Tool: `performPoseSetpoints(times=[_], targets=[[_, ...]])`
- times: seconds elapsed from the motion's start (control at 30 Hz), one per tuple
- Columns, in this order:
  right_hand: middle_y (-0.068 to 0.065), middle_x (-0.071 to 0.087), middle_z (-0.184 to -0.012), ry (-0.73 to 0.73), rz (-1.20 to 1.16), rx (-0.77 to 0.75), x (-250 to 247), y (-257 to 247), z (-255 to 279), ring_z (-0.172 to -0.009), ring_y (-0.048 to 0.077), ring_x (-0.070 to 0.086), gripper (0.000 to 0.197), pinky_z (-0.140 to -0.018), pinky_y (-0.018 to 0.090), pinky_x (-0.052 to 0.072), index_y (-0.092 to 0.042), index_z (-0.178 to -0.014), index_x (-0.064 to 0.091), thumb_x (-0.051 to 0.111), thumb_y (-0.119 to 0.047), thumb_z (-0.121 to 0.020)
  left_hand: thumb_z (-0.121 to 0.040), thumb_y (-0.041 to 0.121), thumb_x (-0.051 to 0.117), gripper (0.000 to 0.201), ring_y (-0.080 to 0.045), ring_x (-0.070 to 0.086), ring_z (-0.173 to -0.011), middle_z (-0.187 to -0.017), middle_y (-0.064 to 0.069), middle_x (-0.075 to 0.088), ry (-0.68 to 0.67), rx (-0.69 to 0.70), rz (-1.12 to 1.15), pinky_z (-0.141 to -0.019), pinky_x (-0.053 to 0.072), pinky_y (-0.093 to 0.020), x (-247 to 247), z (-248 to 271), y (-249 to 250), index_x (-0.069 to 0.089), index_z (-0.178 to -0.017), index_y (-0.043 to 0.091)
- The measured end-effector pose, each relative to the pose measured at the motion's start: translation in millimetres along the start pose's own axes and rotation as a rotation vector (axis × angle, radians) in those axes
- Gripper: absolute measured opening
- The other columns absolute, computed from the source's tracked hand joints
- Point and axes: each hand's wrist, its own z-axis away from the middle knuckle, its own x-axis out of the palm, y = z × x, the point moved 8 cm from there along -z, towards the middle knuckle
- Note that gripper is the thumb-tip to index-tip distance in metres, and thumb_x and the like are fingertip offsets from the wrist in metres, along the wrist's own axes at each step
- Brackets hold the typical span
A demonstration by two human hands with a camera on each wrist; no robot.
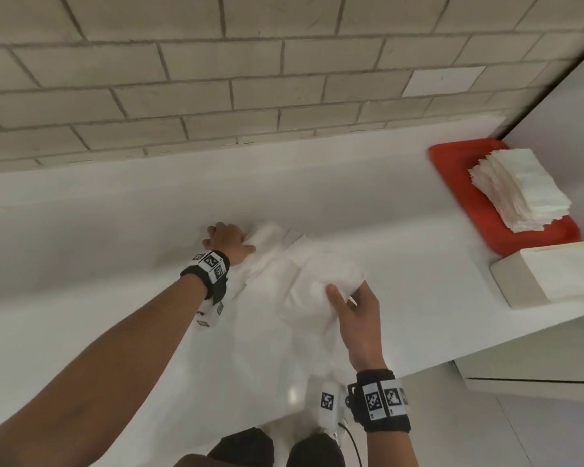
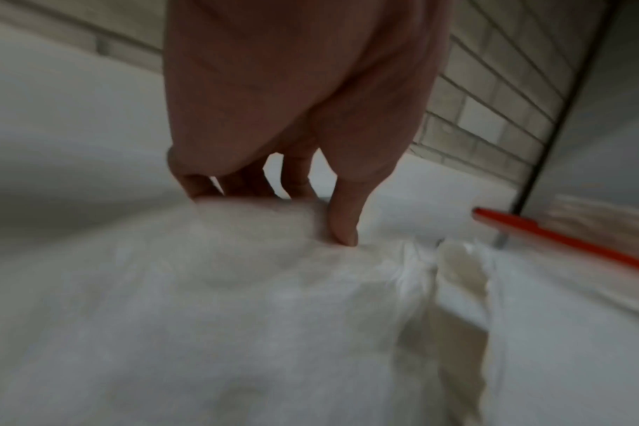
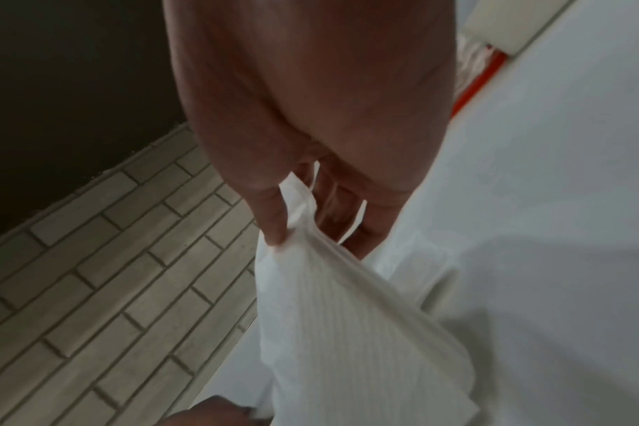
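**Both hands on the white napkin, mid-worktop**

I see the white napkin (image 1: 284, 264) lying rumpled around the middle of the white worktop (image 1: 98, 251), set a little towards the tiled wall (image 1: 216, 79). It is white on white and partly blurred, so I cannot trace its full outline.

My left hand (image 1: 228, 242) is closed on the napkin's far left end. In the left wrist view the thumb (image 2: 343, 224) presses down into the napkin, and the other fingers (image 2: 201, 184) curl over its far edge. The napkin bunches up between them.

My right hand (image 1: 358, 318) grips the near right part. In the right wrist view the thumb (image 3: 270, 222) pinches a fold against the fingers behind it. That part is lifted off the worktop and hangs from the grip in a ribbed sheet. The stretch between the two hands sags and creases.

Each wrist carries a black band with black-and-white square markers.

Well apart to the right, a red tray (image 1: 459, 170) sits at the end of the worktop against the wall. A stack of folded napkins (image 1: 520, 187) lies on it, fanned slightly askew. Just beside the tray, nearer to me, stands a cream box (image 1: 553, 278), close to the worktop's front edge.
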Motion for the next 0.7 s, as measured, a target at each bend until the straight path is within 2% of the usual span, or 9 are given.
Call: performPoseSetpoints(times=[0.07, 0.13, 0.27, 0.37, 0.47, 0.5, 0.57, 0.63, 0.7], targets=[[-0.009, 0.08, -0.116, 0.018, 0.048, -0.019, -15.7, -6.6, -2.5, -0.106, 0.013, 0.077, 0.029, -0.088, 0.032, 0.065, -0.024, -0.125, 0.072, 0.079, -0.017, -0.098, -0.09, 0.036, 0.081, 0.046, -0.041, 0.05, -0.132, -0.134, -0.018, 0.06, 0.019, 0.07, 0.051, -0.105, 0.045, -0.046, -1.6, -1.3, 7.6, 0.066, -0.124, 0.01], [-0.008, 0.078, -0.116, 0.048, 0.114, -0.064, -32.3, -18.2, -4.0, -0.104, 0.017, 0.078, 0.04, -0.082, 0.031, 0.065, -0.033, -0.128, 0.064, 0.081, -0.016, -0.096, -0.089, 0.017, 0.081, 0.028, -0.037, 0.061, -0.111, -0.112, -0.012, 0.067, 0.086, 0.148, 0.192, -0.086, 0.045, -0.037, -9.2, 4.8, 13.1, 0.06, -0.105, 0.01], [-0.011, 0.073, -0.119, 0.051, 0.245, -0.248, -66.5, -53.7, -2.7, -0.095, 0.015, 0.077, 0.089, -0.08, 0.028, 0.062, -0.055, -0.158, 0.03, 0.077, -0.01, -0.098, -0.09, 0.008, 0.08, 0.029, -0.026, 0.056, -0.085, -0.088, 0.001, 0.06, 0.246, 0.29, 0.384, -0.073, 0.036, -0.029, -45.2, 37.7, 35.7, 0.053, -0.1, 0.014], [-0.015, 0.07, -0.104, 0.046, 0.488, -0.376, -100.0, -78.6, -8.3, -0.07, 0.012, 0.066, 0.062, -0.071, 0.027, 0.057, -0.061, -0.136, 0.057, 0.072, -0.012, -0.101, -0.092, 0.015, 0.082, 0.021, -0.016, 0.065, -0.093, -0.099, 0.003, 0.071, 0.308, 0.433, 0.462, -0.084, 0.045, -0.023, -76.6, 64.0, 76.4, 0.068, -0.106, 0.024], [-0.009, 0.059, -0.085, 0.141, 0.627, -0.455, -146.1, -102.0, -14.1, -0.066, 0.007, 0.058, 0.037, -0.066, 0.013, 0.044, -0.048, -0.101, 0.078, 0.074, -0.011, -0.1, -0.095, 0.015, 0.08, 0.015, -0.009, 0.068, -0.103, -0.107, 0.007, 0.075, 0.358, 0.539, 0.503, -0.089, 0.042, -0.001, -97.3, 87.7, 122.0, 0.077, -0.108, 0.021], [-0.01, 0.059, -0.085, 0.167, 0.619, -0.457, -163.9, -109.3, -15.9, -0.063, 0.008, 0.057, 0.032, -0.064, 0.012, 0.043, -0.043, -0.099, 0.08, 0.075, -0.012, -0.1, -0.096, 0.014, 0.08, 0.013, -0.009, 0.069, -0.105, -0.108, 0.008, 0.075, 0.369, 0.569, 0.487, -0.093, 0.042, -0.003, -100.8, 94.0, 137.4, 0.079, -0.108, 0.018], [-0.008, 0.068, -0.096, 0.198, 0.596, -0.439, -203.0, -120.9, -22.1, -0.061, 0.013, 0.06, 0.026, -0.066, 0.024, 0.052, -0.044, -0.1, 0.078, 0.076, -0.018, -0.099, -0.096, 0.014, 0.079, 0.009, -0.013, 0.072, -0.104, -0.107, 0.006, 0.079, 0.376, 0.636, 0.431, -0.099, 0.049, -0.018, -102.1, 104.8, 169.0, 0.081, -0.103, 0.018], [-0.006, 0.07, -0.106, 0.213, 0.576, -0.399, -244.9, -126.3, -32.1, -0.074, 0.023, 0.07, 0.023, -0.074, 0.037, 0.06, -0.044, -0.103, 0.077, 0.077, -0.022, -0.098, -0.096, 0.016, 0.08, 0.007, -0.018, 0.074, -0.099, -0.104, 0.002, 0.081, 0.369, 0.683, 0.352, -0.096, 0.051, -0.027, -97.0, 117.3, 200.7, 0.083, -0.102, 0.018], [-0.005, 0.069, -0.113, 0.245, 0.559, -0.38, -287.9, -129.6, -43.2, -0.089, 0.02, 0.073, 0.024, -0.082, 0.038, 0.062, -0.042, -0.108, 0.077, 0.079, -0.021, -0.097, -0.094, 0.02, 0.082, 0.009, -0.02, 0.075, -0.096, -0.103, 0.001, 0.082, 0.405, 0.737, 0.29, -0.091, 0.053, -0.031, -89.8, 134.9, 234.4, 0.084, -0.102, 0.017]])
